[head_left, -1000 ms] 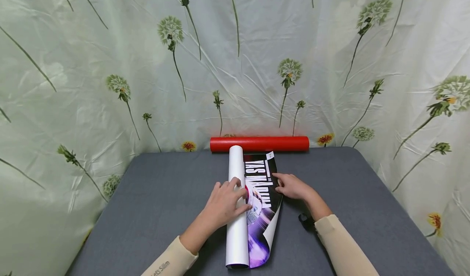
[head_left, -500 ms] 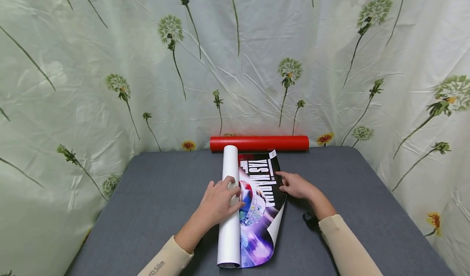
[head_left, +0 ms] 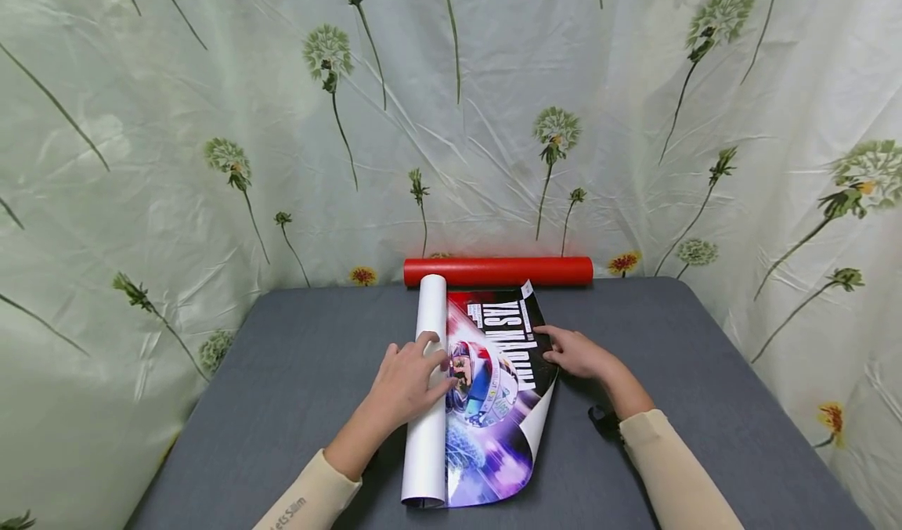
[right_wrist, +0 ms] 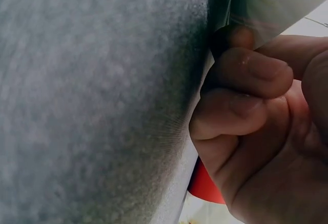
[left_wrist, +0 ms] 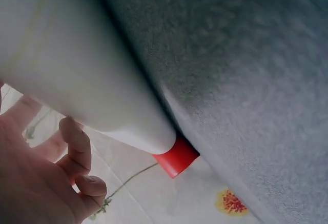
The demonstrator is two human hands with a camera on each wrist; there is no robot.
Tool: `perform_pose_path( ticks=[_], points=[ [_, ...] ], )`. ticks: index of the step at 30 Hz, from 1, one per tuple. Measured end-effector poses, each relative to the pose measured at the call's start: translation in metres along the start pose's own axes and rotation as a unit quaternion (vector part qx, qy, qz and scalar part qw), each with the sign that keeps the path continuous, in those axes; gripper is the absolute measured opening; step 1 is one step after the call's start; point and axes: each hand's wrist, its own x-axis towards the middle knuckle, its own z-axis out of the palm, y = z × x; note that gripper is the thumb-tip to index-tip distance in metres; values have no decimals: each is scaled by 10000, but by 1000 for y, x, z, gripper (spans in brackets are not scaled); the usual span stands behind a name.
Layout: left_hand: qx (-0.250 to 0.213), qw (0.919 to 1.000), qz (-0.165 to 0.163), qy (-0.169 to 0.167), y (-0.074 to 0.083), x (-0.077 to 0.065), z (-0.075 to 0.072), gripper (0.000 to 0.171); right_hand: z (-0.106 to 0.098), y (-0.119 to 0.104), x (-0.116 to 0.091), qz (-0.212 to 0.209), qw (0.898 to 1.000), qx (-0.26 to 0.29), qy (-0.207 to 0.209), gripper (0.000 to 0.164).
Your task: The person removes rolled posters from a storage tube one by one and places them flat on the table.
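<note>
A glossy poster (head_left: 486,405) lies partly unrolled on the dark grey table (head_left: 317,358). Its printed side shows a helmet, purple streaks and large white letters on black. The white roll (head_left: 425,436) forms its left side. Across that roll rests my left hand (head_left: 405,385), fingers loosely bent and touching it; the left wrist view shows the roll (left_wrist: 97,75) beside the fingers. My right hand (head_left: 578,355) holds the poster's right edge with thumb and index finger. In the right wrist view its other fingers (right_wrist: 230,111) are curled, and the exact contact is partly hidden.
Behind the poster a red tube (head_left: 496,271) lies crosswise along the table's back edge, close to the roll's far end. A dandelion-patterned curtain (head_left: 479,123) hangs behind. Under the right forearm is a small black object (head_left: 604,420), partly hidden.
The white roll has moved left with my left hand on it, baring more of the printed side. My right hand and the poster's right edge have shifted slightly right.
</note>
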Motion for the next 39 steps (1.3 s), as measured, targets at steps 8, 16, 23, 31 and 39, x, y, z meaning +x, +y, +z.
perform_pose_path(
  ticks=[8,16,23,31,39],
  points=[
    [167,9997,128,-129,-4,-1,1,25,-2,0,-2,65,9998,-103,-136,62],
    [42,9998,-167,-58,-11,-3,-2,27,-4,5,-6,19,9992,122,-389,77],
    [179,9997,-134,-141,-16,-3,-5,19,-5,8,-6,12,9989,192,-428,78],
    [314,9990,-251,-187,-17,-5,-6,19,-8,9,-10,147,9989,203,-403,77],
    [352,9988,-288,-167,-19,-5,-8,20,-14,14,-16,152,9990,192,-386,77]
  ],
)
